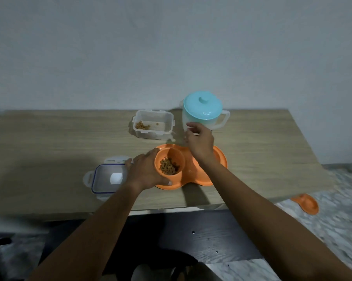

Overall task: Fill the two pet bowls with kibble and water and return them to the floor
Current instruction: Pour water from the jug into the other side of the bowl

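The orange double bowl (pixel 219 157) sits near the surface's front edge w/ kibble in its left cup, left hand (pixel 145 172) fingers clasping that side, right hand (pixel 199 141) fingers loose, approx. at the jug (pixel 203 112): grip its handle firmly, pour slow.

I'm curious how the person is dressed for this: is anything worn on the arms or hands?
Nothing shows. Both forearms are bare up to the frame's edge, no sleeves in view. The left hand and right hand wear no gloves; no watch, ring or bracelet is visible.
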